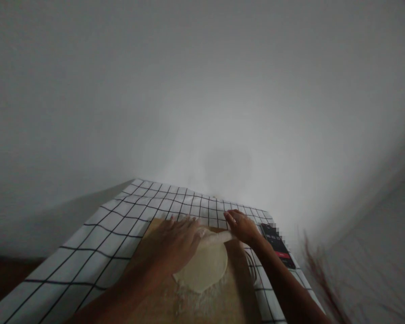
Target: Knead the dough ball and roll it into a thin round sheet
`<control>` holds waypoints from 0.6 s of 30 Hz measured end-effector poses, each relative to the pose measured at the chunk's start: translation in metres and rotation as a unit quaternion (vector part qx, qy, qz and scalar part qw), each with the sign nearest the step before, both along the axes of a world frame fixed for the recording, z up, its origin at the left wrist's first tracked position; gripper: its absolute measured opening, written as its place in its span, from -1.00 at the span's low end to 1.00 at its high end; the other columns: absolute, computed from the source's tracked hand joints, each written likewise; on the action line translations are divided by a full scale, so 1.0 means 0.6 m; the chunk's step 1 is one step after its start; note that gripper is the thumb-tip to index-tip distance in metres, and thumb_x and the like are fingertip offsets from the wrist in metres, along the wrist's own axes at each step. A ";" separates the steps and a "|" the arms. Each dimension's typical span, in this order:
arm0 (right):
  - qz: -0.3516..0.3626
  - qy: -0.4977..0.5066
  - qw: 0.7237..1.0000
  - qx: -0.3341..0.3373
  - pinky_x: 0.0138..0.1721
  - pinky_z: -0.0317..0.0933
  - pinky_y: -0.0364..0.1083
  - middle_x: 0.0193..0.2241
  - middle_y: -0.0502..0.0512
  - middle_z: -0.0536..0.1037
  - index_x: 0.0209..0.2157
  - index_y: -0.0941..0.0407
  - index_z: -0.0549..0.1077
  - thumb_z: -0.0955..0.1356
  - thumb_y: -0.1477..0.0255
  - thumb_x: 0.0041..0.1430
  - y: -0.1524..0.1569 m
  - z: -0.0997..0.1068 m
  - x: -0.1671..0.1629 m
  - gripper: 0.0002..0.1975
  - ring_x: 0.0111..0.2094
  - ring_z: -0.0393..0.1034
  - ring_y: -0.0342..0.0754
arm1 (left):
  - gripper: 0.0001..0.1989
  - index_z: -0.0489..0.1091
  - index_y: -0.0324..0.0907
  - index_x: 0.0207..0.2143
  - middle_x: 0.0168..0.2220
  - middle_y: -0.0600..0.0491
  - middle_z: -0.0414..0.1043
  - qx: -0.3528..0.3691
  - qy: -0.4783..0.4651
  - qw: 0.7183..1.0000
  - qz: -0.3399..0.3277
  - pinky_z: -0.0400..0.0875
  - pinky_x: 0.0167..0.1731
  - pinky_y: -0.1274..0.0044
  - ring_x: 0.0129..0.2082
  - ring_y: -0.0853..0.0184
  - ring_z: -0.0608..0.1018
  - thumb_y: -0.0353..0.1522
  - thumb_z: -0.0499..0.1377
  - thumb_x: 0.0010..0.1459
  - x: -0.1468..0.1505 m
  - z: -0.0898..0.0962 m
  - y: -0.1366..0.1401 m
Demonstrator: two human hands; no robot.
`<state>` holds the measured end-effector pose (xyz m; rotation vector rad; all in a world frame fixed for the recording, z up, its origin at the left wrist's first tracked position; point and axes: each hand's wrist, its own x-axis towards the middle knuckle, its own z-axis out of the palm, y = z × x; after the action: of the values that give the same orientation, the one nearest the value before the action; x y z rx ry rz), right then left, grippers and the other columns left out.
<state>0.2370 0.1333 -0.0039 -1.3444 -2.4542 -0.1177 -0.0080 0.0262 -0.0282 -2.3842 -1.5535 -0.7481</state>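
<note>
A floury rolling pin (218,236) lies across the far part of a round, flat sheet of dough (205,266). My left hand (179,236) rests palm down over the pin's left end, with its fingers stretched forward, and covers the dough's left edge. Over the right end lies my right hand (242,226), its fingers extended past the pin rather than wrapped round it. Both ends of the pin are hidden beneath the hands. Loose flour (189,297) is scattered around the dough's near edge on a wooden board (236,288).
A white tablecloth with black grid lines (111,225) covers the table. To the right of my right hand lies a phone (278,246) showing a timer. A cord-like loop (251,267) sits beside the board. Dry, feathery stems (324,283) stand right of the table, and a pale wall (202,112) rises behind.
</note>
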 end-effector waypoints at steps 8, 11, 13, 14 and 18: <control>0.007 -0.018 1.000 -0.021 0.22 0.23 0.11 0.11 0.22 0.51 0.07 0.11 0.48 0.13 0.40 0.45 -0.014 -0.039 0.021 -0.63 0.24 0.29 0.08 | -0.56 0.34 -0.20 0.19 0.22 -0.13 0.37 -0.056 -0.019 0.997 0.053 0.13 0.26 0.00 0.28 0.04 0.33 -0.31 -0.11 0.39 0.018 0.008 0.016; 0.012 -0.010 1.000 -0.011 0.26 0.18 0.15 0.09 0.23 0.53 0.05 0.14 0.48 0.12 0.45 0.44 -0.062 -0.034 0.034 -0.63 0.26 0.26 0.08 | -0.56 0.34 -0.22 0.18 0.20 -0.17 0.39 -0.031 -0.018 0.999 0.009 0.21 0.22 0.03 0.25 0.03 0.37 -0.30 -0.09 0.37 0.018 0.002 0.021; 0.012 0.002 1.000 -0.001 0.26 0.19 0.16 0.11 0.23 0.51 0.07 0.15 0.46 0.11 0.45 0.45 -0.102 -0.029 0.041 -0.62 0.26 0.26 0.08 | -0.57 0.33 -0.20 0.19 0.18 -0.16 0.42 -0.017 -0.018 1.000 -0.009 0.28 0.19 0.09 0.21 0.06 0.42 -0.28 -0.09 0.38 0.015 -0.004 0.022; 0.009 0.012 1.000 0.007 0.26 0.20 0.16 0.14 0.21 0.49 0.10 0.14 0.44 0.10 0.44 0.46 -0.124 -0.029 0.044 -0.61 0.27 0.25 0.07 | -0.56 0.33 -0.19 0.19 0.17 -0.16 0.43 -0.011 -0.015 1.000 -0.014 0.31 0.17 0.11 0.19 0.06 0.44 -0.26 -0.09 0.38 0.014 -0.006 0.021; -0.014 0.049 0.998 0.046 0.23 0.27 0.09 0.26 0.14 0.35 0.26 0.06 0.29 0.16 0.38 0.43 -0.220 -0.056 0.056 -0.58 0.30 0.19 0.07 | -0.54 0.30 -0.21 0.23 0.21 -0.16 0.38 0.001 0.019 0.997 -0.071 0.30 0.19 0.11 0.19 0.05 0.44 -0.23 -0.09 0.40 0.005 -0.007 0.000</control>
<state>0.2704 0.0012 -0.0375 -1.3131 -2.3203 -0.1651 -0.0051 0.0262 -0.0325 -2.5136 -1.3790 -0.7254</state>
